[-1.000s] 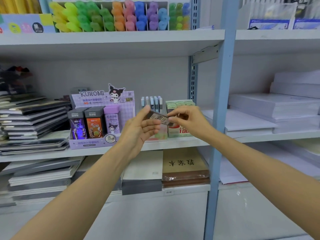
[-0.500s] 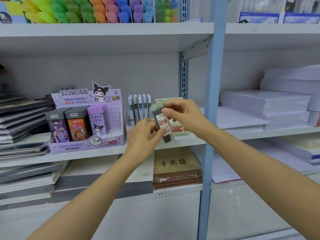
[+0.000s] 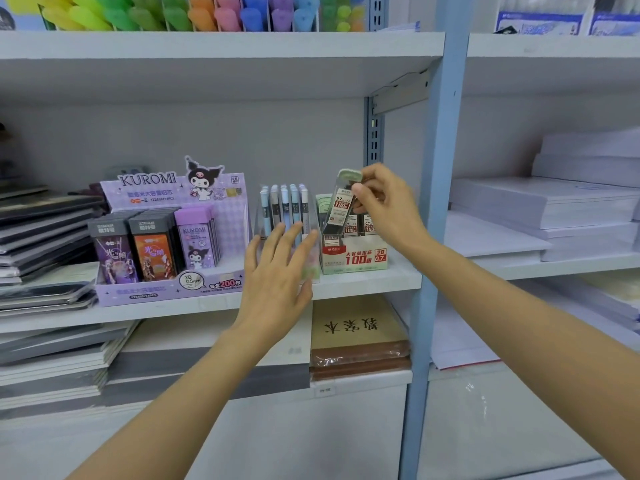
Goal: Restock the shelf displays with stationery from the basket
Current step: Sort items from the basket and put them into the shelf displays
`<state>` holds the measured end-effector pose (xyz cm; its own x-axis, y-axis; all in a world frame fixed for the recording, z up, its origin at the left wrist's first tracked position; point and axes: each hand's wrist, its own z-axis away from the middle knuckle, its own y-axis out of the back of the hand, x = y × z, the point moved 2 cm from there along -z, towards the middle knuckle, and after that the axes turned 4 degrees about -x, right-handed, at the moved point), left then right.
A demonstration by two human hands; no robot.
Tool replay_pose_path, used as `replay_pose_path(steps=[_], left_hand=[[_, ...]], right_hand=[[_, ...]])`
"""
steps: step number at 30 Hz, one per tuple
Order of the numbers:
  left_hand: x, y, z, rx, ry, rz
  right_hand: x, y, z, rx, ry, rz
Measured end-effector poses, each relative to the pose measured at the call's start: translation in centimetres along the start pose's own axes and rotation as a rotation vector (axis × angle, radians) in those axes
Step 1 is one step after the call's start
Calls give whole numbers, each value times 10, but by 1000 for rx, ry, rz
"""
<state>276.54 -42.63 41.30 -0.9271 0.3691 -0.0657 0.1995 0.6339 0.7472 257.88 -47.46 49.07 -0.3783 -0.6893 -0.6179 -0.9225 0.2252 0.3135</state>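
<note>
While scanning from the left: dark notebook stacks point(image 3: 41, 244) at the shelf's left end, then a purple display box point(image 3: 173, 237) headed "KUROMI", marked "2B 0.5mm" and "200" on its front lip, holding refill cases, two labelled "ULTRAMAN". Next, a clear stand of pastel pens point(image 3: 284, 209), with the left hand point(image 3: 277, 275) just in front of it, fingers spread and released, gripping nothing. Further right, a green-and-white display box point(image 3: 353, 254) printed "100", "2B" and "0.7". Above its open top, the right hand point(image 3: 384, 206) pinching a slim lead refill case point(image 3: 341, 206) with a pale green cap, tilted, lower end dipping toward the cases already inside; label showing "0.7" and "100". Beyond the blue upright point(image 3: 436, 202), stacks of white paper point(image 3: 554, 209). Basket out of view.

Likely risks: tilted case catching on the box rim or on its neighbours and jamming; light box sliding back or tipping with nothing bracing it; loose pinch letting the case drop behind the box.
</note>
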Motion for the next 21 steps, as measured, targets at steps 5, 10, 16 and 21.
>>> replay_pose_path(steps=[5, 10, 16, 21], left_hand=[[-2, 0, 1, -1, -18, -14], [-3, -1, 1, -7, -20, -23], [-4, -5, 2, -1, -26, -17], [-4, -5, 8, 37, -58, 66]], right_hand=[[12, -6, -1, -116, -39, 89], [17, -7, -6, -222, -89, 120], [24, -22, 3, -165, 41, 292], [24, -24, 29, -80, 138, 340]])
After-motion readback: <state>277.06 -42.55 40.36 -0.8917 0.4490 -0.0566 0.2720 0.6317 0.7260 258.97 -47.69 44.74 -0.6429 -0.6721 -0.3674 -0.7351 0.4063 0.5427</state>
